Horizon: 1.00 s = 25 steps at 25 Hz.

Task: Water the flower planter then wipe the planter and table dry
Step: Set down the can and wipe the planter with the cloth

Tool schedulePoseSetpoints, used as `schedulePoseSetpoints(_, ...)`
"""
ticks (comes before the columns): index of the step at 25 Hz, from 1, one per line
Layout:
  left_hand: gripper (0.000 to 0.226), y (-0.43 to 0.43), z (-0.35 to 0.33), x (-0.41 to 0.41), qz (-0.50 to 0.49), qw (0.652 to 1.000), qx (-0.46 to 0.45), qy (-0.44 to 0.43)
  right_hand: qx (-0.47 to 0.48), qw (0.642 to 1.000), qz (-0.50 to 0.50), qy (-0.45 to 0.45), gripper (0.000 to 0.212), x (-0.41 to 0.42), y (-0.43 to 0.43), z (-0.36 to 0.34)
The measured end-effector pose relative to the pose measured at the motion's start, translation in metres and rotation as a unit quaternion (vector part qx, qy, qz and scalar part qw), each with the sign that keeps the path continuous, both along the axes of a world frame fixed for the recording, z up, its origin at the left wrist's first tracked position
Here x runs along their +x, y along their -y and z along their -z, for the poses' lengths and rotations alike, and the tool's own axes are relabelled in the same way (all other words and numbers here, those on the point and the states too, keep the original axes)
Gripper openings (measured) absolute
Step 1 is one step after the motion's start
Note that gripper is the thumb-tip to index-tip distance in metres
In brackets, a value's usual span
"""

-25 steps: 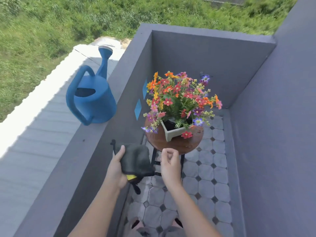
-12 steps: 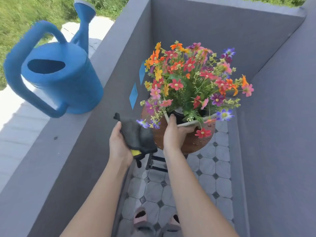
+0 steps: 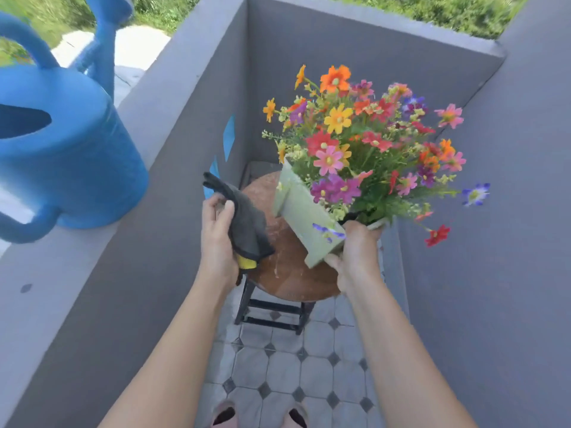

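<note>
Grey cloth hangs from our left hand, which is closed around it, with a bit of yellow showing at the bottom of the cloth. We hold it up beside the counter's left edge, just above it. Our right hand grips the pale green planter by its near corner and rim. The planter is up off the counter and tipped over to the right, so we see its flat bottom and one side. The flowers lean out to the right, red, pink, orange, yellow and purple ones.

Under both hands is the small round brown counter on dark legs. Its top looks wet, with shiny drops and streaks.

On the grey wall ledge to the left sits the big blue watering can, upright, well apart from the planter. Below us is a tiled floor, and we see our slippers at the bottom. Green grass grows past the walls.
</note>
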State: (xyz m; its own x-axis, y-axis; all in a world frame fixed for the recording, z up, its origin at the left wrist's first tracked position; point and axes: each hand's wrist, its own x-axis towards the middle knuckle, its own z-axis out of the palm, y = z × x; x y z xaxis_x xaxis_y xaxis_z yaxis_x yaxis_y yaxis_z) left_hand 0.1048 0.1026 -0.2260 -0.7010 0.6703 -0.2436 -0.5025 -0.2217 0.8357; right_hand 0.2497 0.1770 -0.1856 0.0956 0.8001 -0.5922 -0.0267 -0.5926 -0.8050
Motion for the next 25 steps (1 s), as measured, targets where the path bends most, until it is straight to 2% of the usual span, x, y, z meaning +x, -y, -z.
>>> schedulePoseSetpoints(4, 0.039, -0.013, -0.005, 0.014, 0.008, 0.979, -0.091, -0.183, -0.016, 0.997, -0.054, -0.052, 0.047, 0.031, -0.023, -0.023)
schedulePoseSetpoints(7, 0.042, -0.028, -0.017, 0.031, 0.011, 0.911, -0.116, -0.395, -0.033, 0.994, -0.071, -0.077, 0.029, 0.046, -0.034, -0.037)
schedulePoseSetpoints(12, 0.048, -0.060, -0.004, 0.056, 0.024, 0.789, -0.119, -0.602, -0.070, 0.988, -0.110, -0.084, 0.041, 0.050, -0.039, -0.041)
schedulePoseSetpoints(16, 0.042, -0.045, 0.039, 0.063, 0.054, 0.715, -0.106, -0.689, -0.068, 0.987, -0.118, -0.090, 0.032, 0.051, -0.056, -0.043)
schedulePoseSetpoints(17, 0.042, -0.043, 0.039, 0.061, 0.047, 0.712, -0.109, -0.692, -0.066, 0.986, -0.123, -0.091, 0.028, 0.051, -0.060, -0.045)
schedulePoseSetpoints(20, 0.044, -0.066, 0.003, 0.056, -0.032, 0.780, -0.125, -0.613, -0.079, 0.984, -0.125, -0.104, 0.031, 0.052, -0.062, -0.047)
schedulePoseSetpoints(21, 0.043, -0.076, -0.012, 0.058, -0.046, 0.785, -0.099, -0.610, -0.085, 0.983, -0.126, -0.105, 0.035, 0.052, -0.061, -0.047)
schedulePoseSetpoints(22, 0.041, -0.084, -0.023, 0.062, -0.039, 0.765, -0.058, -0.641, -0.087, 0.983, -0.130, -0.100, 0.038, 0.053, -0.061, -0.046)
schedulePoseSetpoints(24, 0.035, -0.090, -0.026, 0.069, 0.004, 0.666, 0.020, -0.745, -0.082, 0.982, -0.143, -0.096, 0.037, 0.055, -0.063, -0.045)
schedulePoseSetpoints(25, 0.035, -0.092, -0.021, 0.064, 0.013, 0.637, 0.026, -0.770, -0.079, 0.981, -0.148, -0.098, 0.036, 0.057, -0.064, -0.045)
